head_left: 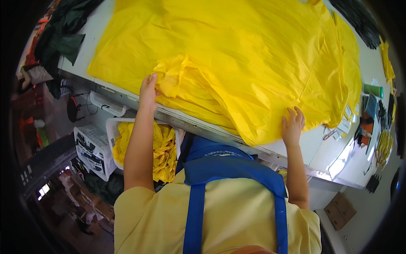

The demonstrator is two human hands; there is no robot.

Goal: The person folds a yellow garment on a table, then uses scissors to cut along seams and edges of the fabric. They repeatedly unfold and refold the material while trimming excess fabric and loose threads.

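Note:
A large sheet of thin, glossy yellow fabric (253, 59) covers most of the white worktable, stacked or folded in layers toward the right. At its near left edge, my left hand (148, 89) pinches a crumpled, turned-up part of the fabric. A long fold runs from there down to a corner by the table's front edge. My right hand (293, 129) is open, its fingers spread against the yellow fabric near that front edge. Parts of my left fingers are hidden by the bunched material.
Below the table's front edge, a white basket (111, 127) holds crumpled yellow fabric, beside another white crate (91, 148). Dark green fabric (67, 38) hangs off the table's left end. A green cylinder (373, 90) and small items lie at the right. Cardboard boxes (340, 211) sit lower right.

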